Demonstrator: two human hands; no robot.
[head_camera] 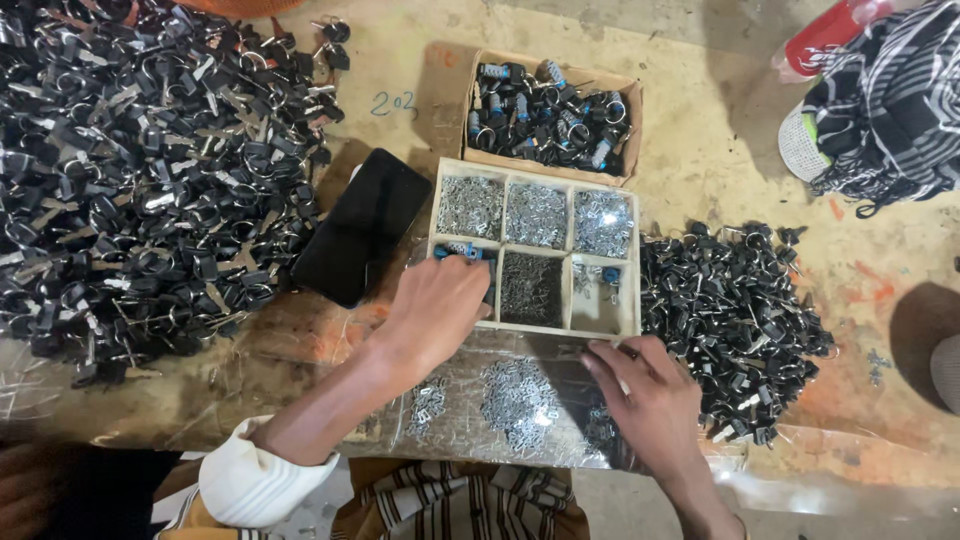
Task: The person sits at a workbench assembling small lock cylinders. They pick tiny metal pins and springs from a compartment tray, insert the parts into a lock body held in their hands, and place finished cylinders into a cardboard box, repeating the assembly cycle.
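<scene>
Where the left hand (pixel 440 300) dips, blue cylinders (pixel 462 252) lie.

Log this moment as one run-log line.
left hand: reaching into sorting tray, lower-left compartment | right hand: at tray's front edge | small metal parts: on foil sheet

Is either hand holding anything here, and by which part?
Cannot be told. The left hand covers the divided tray's lower-left compartment, fingertips hidden. The right hand rests fingertips at the tray's front edge, no grip visible.
</scene>
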